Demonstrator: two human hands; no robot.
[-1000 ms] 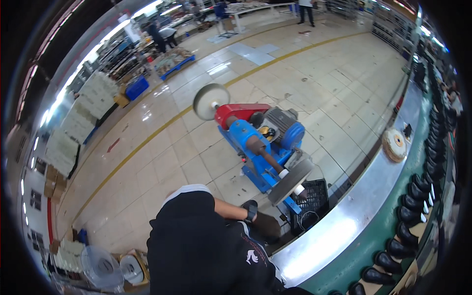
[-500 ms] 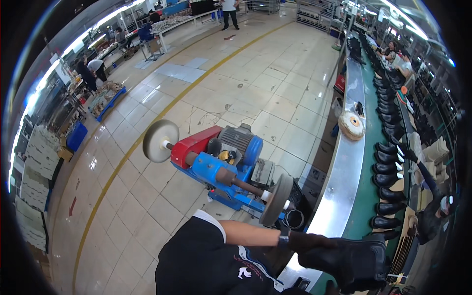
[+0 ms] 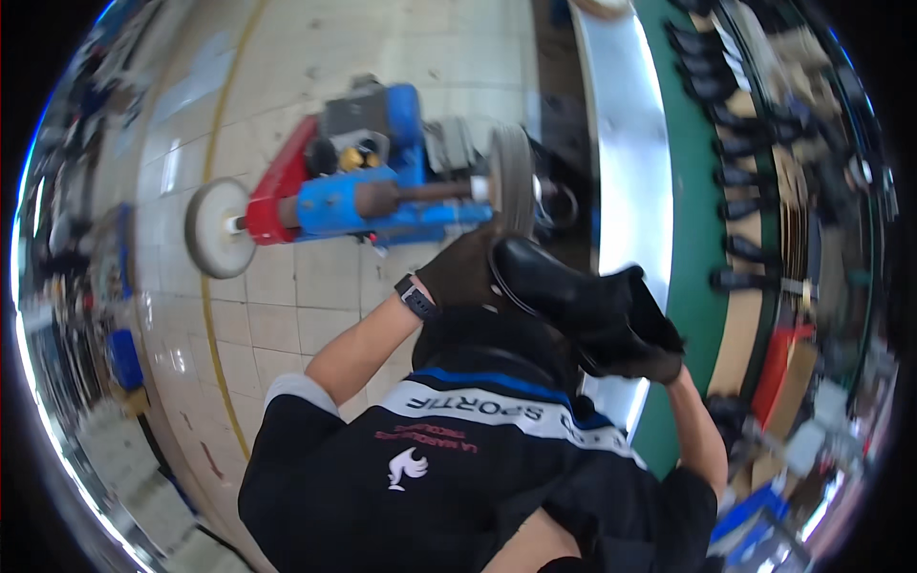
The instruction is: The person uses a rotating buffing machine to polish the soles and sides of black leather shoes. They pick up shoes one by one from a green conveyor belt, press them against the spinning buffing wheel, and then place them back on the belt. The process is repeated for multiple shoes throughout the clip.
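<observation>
A black leather boot (image 3: 570,298) is held in front of my body, its toe pointing left and its open shaft toward the right. My left hand (image 3: 461,271), in a dark glove, grips it at the toe; the fingers are partly hidden. Around the shaft end closes my right hand (image 3: 638,364), also gloved. Just beyond the toe stands the dark buffing wheel (image 3: 513,180) of a blue and red polishing machine (image 3: 336,205). Whether the boot touches the wheel cannot be made out.
A pale wheel (image 3: 219,227) sits on the machine's left end. To the right runs a metal ledge (image 3: 630,143) beside a green conveyor belt (image 3: 688,201), with several black boots (image 3: 743,212) along its far side. A person (image 3: 850,177) is at the far right, blurred.
The boot has come from over the belt at the right to in front of my body, beside the wheel. Both hands now show on it. The view has swung downward.
</observation>
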